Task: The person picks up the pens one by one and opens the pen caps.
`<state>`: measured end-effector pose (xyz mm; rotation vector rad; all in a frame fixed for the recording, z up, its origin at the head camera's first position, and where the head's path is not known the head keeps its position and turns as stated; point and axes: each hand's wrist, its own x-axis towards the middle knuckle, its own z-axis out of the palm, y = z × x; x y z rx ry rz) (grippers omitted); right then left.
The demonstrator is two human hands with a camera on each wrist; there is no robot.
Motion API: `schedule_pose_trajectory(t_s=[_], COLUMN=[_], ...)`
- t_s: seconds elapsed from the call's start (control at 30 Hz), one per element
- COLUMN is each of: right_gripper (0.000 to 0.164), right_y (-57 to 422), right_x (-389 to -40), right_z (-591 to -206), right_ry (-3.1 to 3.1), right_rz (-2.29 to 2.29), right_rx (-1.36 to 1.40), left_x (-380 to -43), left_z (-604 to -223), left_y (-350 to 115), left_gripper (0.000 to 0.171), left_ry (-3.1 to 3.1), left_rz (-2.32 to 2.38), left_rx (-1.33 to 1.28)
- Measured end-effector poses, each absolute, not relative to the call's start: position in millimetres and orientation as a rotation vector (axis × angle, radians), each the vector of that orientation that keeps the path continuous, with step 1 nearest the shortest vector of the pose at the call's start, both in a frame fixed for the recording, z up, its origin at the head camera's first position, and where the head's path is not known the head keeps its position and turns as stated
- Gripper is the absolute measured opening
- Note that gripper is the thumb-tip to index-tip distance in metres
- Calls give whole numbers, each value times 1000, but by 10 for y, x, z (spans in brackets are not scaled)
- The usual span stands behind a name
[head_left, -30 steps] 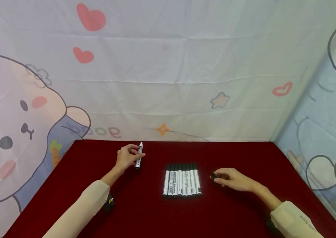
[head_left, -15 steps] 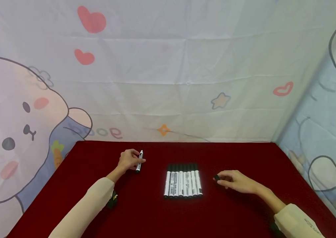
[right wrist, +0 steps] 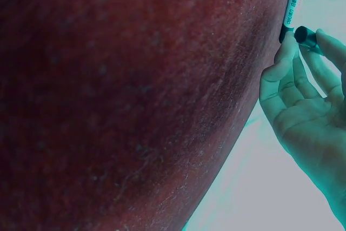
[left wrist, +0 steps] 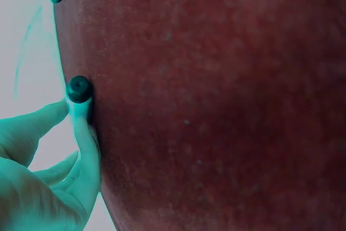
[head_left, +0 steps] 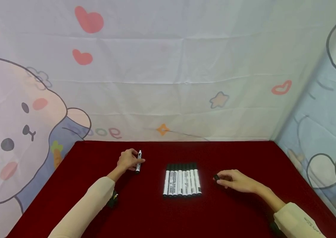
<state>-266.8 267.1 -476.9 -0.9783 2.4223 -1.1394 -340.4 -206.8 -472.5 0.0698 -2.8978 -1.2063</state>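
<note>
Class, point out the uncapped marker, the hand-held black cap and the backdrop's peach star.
Uncapped marker (head_left: 138, 166), head view: lower white barrel.
Hand-held black cap (right wrist: 308, 38), right wrist view: its side.
Peach star (head_left: 219, 100), head view: its centre.

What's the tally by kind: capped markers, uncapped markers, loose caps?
Capped markers in the row: 8
Uncapped marker, held in the left hand: 1
Loose cap, held in the right hand: 1
Total: 10
</note>
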Motion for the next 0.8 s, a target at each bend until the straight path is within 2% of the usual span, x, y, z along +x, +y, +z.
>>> schedule_pose_trajectory(t_s=[0.37,0.8], right_gripper=[26,24], right_y=[2756,2710], right_x=[-2646,-2652], right_z=[-4795,-4762], right_ry=[2423,2436], right_rz=[-1132,-1131], right_rx=[-967,-1000], left_x=[-3280,-3082], left_z=[-4472,-4470], left_y=[-1922,-1669], left_gripper=[50,39], left_ry=[-2894,-2914], left_rz=[-1032,-1307], left_rx=[-125,-308])
